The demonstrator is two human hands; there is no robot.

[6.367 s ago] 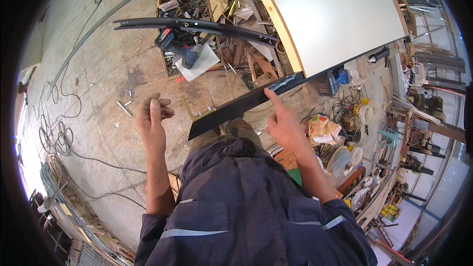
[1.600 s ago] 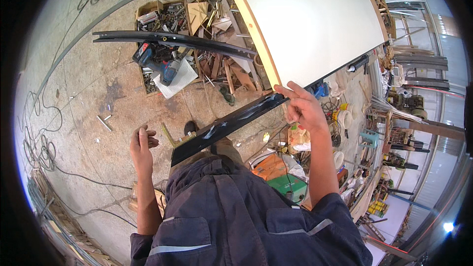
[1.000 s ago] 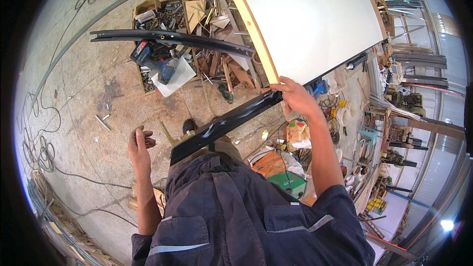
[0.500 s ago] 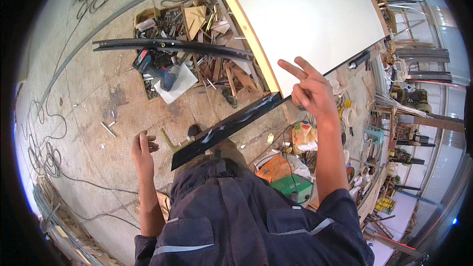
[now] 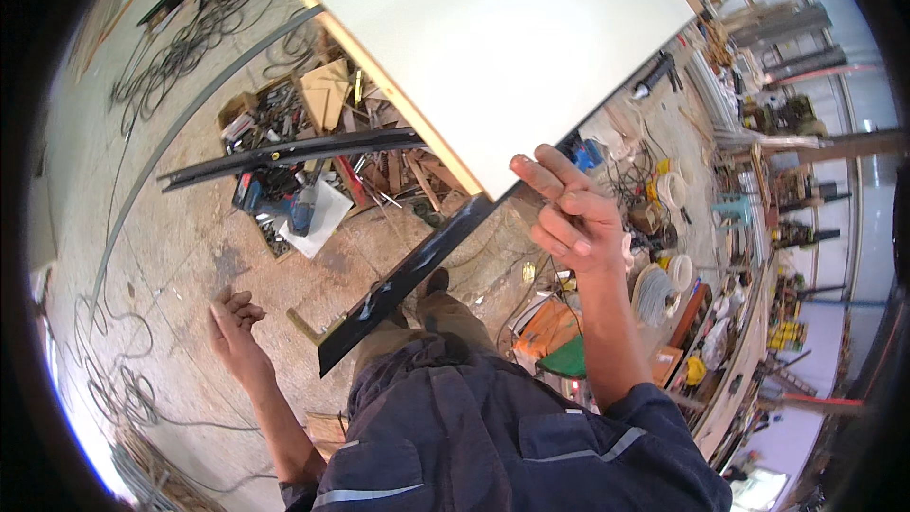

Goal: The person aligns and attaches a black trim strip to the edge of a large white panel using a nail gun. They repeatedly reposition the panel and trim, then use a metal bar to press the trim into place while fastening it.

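Note:
A large white panel (image 5: 483, 47) with a wooden edge fills the upper middle. A long black strip (image 5: 408, 275) runs along its near edge and sticks out past the corner toward my legs. My right hand (image 5: 569, 218) is raised just off the panel's near edge, fingers apart, holding nothing. My left hand (image 5: 232, 322) hangs low at my left side over the concrete floor, fingers loosely curled and empty.
On the floor ahead are wood offcuts and cardboard (image 5: 327, 95), a blue power tool (image 5: 299, 213) on a white sheet, another long black strip (image 5: 284, 156), and cables (image 5: 180, 47). Orange and green items (image 5: 555, 337) and coiled wire (image 5: 649, 294) sit at the right.
My right hand let go of the black strip at the panel's edge and lifted off it, fingers spreading. The view swung closer to the panel. My left hand stayed low and empty.

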